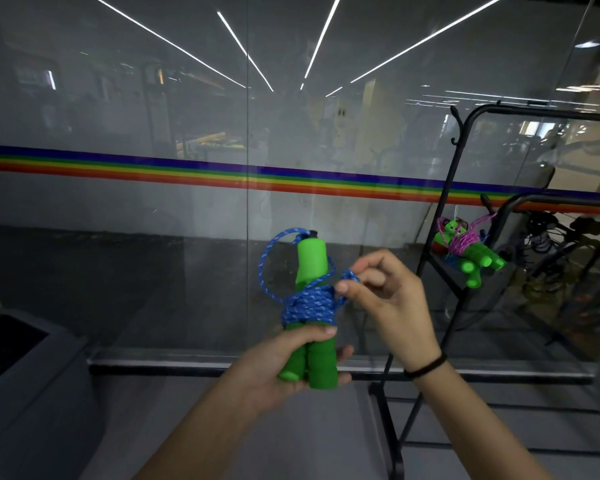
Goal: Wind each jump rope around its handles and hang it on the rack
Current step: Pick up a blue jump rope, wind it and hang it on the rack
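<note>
Two green handles (310, 355) are standing upright, gripped in the left hand (284, 362), while the right hand (385, 299), just beside their right, is pinching the blue rope (309, 306), with the rack (465, 202) farther right.

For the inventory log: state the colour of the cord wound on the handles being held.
Blue with pale flecks, cord, in the head view.
</note>
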{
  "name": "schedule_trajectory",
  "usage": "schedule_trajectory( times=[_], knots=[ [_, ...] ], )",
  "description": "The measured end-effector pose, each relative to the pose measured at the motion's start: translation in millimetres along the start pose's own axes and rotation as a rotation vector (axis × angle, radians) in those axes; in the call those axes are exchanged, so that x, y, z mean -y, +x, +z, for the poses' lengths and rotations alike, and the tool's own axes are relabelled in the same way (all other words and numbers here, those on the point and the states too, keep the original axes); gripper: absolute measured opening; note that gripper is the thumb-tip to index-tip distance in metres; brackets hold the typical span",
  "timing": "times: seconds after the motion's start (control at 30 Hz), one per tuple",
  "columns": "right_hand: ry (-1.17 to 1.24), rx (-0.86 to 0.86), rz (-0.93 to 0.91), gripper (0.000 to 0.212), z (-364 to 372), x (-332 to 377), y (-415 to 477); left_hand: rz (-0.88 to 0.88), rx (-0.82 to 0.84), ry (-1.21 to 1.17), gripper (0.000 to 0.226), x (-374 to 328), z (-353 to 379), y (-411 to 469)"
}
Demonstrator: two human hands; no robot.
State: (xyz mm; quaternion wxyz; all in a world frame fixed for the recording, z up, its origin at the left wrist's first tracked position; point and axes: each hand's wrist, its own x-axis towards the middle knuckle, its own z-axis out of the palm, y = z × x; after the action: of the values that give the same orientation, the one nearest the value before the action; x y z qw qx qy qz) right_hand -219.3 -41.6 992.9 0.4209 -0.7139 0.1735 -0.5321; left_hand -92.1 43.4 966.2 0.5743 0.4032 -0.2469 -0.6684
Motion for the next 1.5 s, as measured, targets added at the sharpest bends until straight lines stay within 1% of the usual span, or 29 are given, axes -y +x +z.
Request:
schedule_trajectory(
  times=[0.07, 0.13, 0.23, 0.3, 0.43, 0.53, 0.63, 0.7, 0.8, 0.97, 1.07, 1.13, 1.27, 1.33, 1.4, 1.5],
  knots=[
    [0.066, -0.018, -0.015, 0.022, -2.9, 9.7, -5.2, 0.123, -0.015, 0.098, 0.038, -3.3, 7.9, -6.3],
    [0.072, -0.036, -0.042, 0.012, -3.1, 17.3, -10.7, 0.204, -0.045, 0.165, 0.037, -4.9, 11.6, -8.6],
    [-0.037, -0.042, -0.100, 0.009, -2.1, 22.2, -19.2, 0.309, -0.083, 0.249, 0.031, -5.5, 16.3, -10.0],
    [-0.116, -0.036, -0.165, 0.008, -3.4, 24.0, -24.1, 0.386, -0.082, 0.264, 0.026, -5.1, 19.2, -11.1],
    [-0.242, -0.010, -0.310, 0.016, -4.9, 31.3, -30.7, 0.527, -0.111, 0.303, 0.045, -6.6, 27.1, -17.5],
    [-0.248, -0.012, -0.322, 0.015, -6.0, 37.9, -31.7, 0.599, -0.138, 0.361, 0.048, -7.3, 32.7, -22.3],
    [-0.185, -0.011, -0.236, 0.016, -9.2, 42.9, -28.9, 0.624, -0.151, 0.417, 0.050, -6.8, 34.8, -25.8],
    [-0.218, 0.013, -0.208, 0.014, -10.6, 44.6, -27.1, 0.628, -0.160, 0.448, 0.050, -6.8, 35.3, -27.5],
    [-0.325, 0.077, -0.217, 0.009, -11.7, 47.2, -25.8, 0.610, -0.163, 0.481, 0.049, -6.1, 35.1, -28.8],
    [-0.630, 0.180, -0.333, 0.013, -13.2, 53.9, -29.8, 0.563, -0.176, 0.522, 0.045, -7.9, 28.4, -30.0],
    [-0.742, 0.164, -0.377, 0.010, -15.6, 57.7, -30.3, 0.543, -0.176, 0.526, 0.045, -10.9, 26.9, -29.8],
    [-0.720, 0.092, -0.333, 0.008, -16.8, 59.1, -30.8, 0.535, -0.183, 0.534, 0.043, -13.2, 24.9, -29.3],
    [-0.486, -0.032, -0.108, 0.007, -16.2, 58.5, -33.5, 0.550, -0.184, 0.530, 0.043, -16.5, 22.3, -29.6],
    [-0.368, -0.067, -0.002, 0.013, -16.4, 58.6, -33.5, 0.581, -0.200, 0.548, 0.042, -17.0, 22.8, -30.3],
    [-0.301, -0.061, 0.073, 0.016, -17.4, 58.4, -31.3, 0.631, -0.234, 0.595, 0.040, -18.3, 22.5, -30.5],
    [-0.295, -0.006, 0.159, 0.018, -19.5, 55.9, -28.5, 0.686, -0.278, 0.676, 0.041, -19.5, 20.5, -30.7]
  ],
)
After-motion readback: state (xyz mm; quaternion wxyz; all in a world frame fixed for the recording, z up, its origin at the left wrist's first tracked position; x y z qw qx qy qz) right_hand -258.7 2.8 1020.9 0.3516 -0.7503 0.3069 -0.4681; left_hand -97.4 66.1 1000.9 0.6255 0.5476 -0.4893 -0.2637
